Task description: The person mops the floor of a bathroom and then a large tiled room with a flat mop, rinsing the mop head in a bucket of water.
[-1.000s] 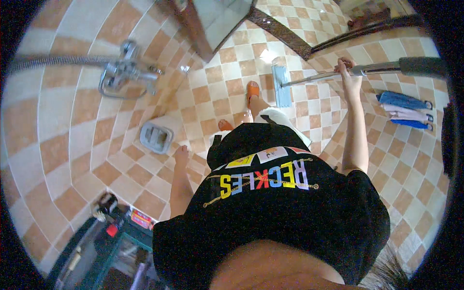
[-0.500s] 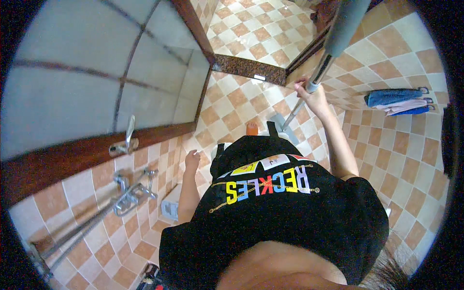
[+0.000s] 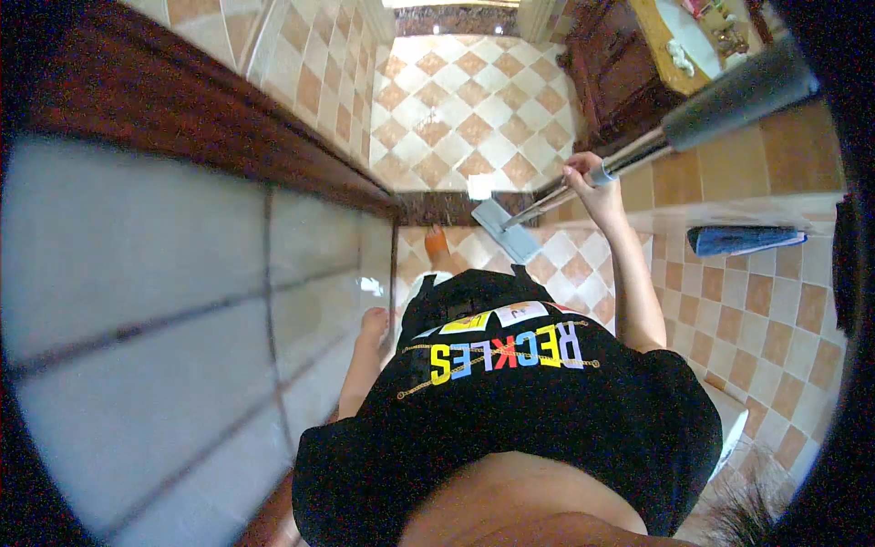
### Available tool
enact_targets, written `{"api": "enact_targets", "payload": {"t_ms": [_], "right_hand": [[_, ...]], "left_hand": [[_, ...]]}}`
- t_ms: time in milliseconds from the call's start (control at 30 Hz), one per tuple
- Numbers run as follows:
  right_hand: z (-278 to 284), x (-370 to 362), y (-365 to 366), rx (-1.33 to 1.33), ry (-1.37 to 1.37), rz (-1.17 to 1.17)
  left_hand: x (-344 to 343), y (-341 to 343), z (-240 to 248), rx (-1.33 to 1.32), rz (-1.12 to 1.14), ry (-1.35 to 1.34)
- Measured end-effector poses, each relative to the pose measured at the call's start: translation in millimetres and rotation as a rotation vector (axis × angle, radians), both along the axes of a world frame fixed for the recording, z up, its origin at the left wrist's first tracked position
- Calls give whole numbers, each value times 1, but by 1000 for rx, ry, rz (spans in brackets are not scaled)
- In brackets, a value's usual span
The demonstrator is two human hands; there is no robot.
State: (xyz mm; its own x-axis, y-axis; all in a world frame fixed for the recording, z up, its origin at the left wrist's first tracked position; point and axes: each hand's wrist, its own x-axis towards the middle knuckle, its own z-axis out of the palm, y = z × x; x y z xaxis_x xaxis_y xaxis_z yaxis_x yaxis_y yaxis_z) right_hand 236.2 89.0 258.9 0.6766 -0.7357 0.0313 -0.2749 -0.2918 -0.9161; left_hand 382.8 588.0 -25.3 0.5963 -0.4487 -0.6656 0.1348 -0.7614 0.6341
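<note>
The mop (image 3: 631, 158) slants from its flat head (image 3: 513, 241), down by the dark threshold (image 3: 437, 208), up rightward to a thick dark-grey grip (image 3: 743, 93); the head's own long axis runs diagonally, far left to near right. It's a pale blue-grey rectangle on a silvery pole (image 3: 647, 148). The right hand (image 3: 594, 182) is wrapped round that pole; the left hand (image 3: 374, 323) hangs well apart, and I can't tell how its fingers sit

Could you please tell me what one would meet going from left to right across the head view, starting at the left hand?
Left hand, orange slipper, mop head, right hand, hanging blue cloth.
</note>
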Motion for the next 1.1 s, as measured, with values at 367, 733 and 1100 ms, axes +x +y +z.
{"api": "enact_targets", "payload": {"t_ms": [367, 733, 1100], "right_hand": [[27, 140, -134, -121, -99, -335], [27, 300, -359, -216, 68, -256], [7, 456, -538, -180, 49, -299]], "left_hand": [[258, -349, 67, -78, -370, -394], [441, -460, 38, 94, -636, -599], [549, -557, 73, 132, -183, -112]]}}
